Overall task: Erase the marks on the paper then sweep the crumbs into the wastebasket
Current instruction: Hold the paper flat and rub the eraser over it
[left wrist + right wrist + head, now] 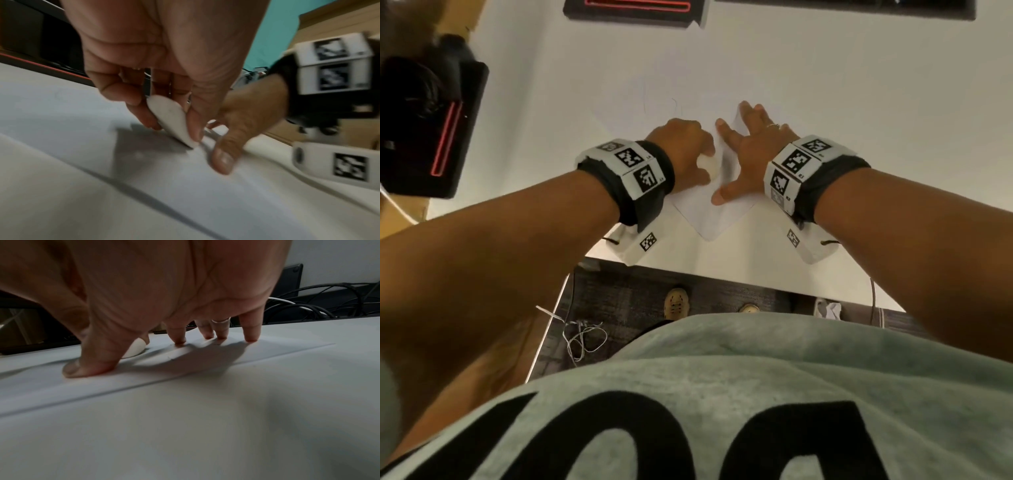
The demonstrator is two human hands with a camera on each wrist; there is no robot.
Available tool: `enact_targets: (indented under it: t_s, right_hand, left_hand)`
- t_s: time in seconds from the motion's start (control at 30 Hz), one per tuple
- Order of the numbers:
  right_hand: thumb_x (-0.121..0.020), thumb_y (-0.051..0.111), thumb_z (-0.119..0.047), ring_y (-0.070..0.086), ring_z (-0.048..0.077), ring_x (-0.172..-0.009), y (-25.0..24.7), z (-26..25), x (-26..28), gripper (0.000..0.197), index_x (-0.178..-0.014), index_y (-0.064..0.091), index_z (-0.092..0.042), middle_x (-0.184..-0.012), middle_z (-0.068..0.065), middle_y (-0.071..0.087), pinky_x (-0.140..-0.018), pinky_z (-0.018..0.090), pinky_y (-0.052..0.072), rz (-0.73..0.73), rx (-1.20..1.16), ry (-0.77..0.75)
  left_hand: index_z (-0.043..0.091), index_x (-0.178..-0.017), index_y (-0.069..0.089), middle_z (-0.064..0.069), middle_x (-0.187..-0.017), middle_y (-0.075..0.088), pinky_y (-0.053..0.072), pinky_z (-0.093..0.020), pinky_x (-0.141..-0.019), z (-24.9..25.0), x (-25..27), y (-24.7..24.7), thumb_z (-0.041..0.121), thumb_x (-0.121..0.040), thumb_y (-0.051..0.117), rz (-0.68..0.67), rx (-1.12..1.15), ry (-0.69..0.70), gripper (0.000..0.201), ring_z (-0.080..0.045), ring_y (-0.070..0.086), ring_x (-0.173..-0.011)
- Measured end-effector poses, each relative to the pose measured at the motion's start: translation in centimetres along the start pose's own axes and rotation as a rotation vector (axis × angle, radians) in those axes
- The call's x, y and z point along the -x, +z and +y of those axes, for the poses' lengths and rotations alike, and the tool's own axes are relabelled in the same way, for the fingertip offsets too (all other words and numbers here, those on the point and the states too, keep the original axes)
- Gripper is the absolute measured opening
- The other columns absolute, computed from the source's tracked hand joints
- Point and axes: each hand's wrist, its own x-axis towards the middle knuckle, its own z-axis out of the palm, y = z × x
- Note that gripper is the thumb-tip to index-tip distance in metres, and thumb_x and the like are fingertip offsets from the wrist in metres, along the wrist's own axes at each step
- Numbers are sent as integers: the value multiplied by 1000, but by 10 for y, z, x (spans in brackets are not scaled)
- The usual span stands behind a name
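Note:
A white sheet of paper lies corner-on near the front edge of the white table. My left hand pinches a white eraser between thumb and fingers, its lower tip touching the paper. The eraser peeks out beside the left thumb. My right hand lies spread on the paper just right of the eraser, thumb and fingertips pressing the sheet flat. Faint pencil lines show beyond the left hand. No crumbs or wastebasket can be made out.
A black device with a red stripe sits at the table's left edge, another at the back. Cables run along the far edge. The table's front edge is close, with floor and shoes below.

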Motion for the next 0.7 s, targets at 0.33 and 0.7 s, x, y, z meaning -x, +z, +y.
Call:
enact_targets:
  t_s: [0.33,0.7]
  right_hand:
    - [-62,66,-79,-13,31,-149,1,3,-1,129,-154,-11,-30,-160,10,-22,-119,56,9,9,-7,-6]
    - [-61,65,-80,-13,33,-149,2,3,-2,130,-154,-11,-29,-160,11,-21,-118,57,9,13,-6,-1]
  left_hand:
    - [17,-128,53,-8,-123,51,38,-33,-88,-2,3,4,34,-85,62,13,49,-35,47,-28,48,-116]
    - [17,-129,52,-9,-125,49,38,-35,-92,-1,-2,-4,34,-86,62,60,58,-60,47,-30,46,-118]
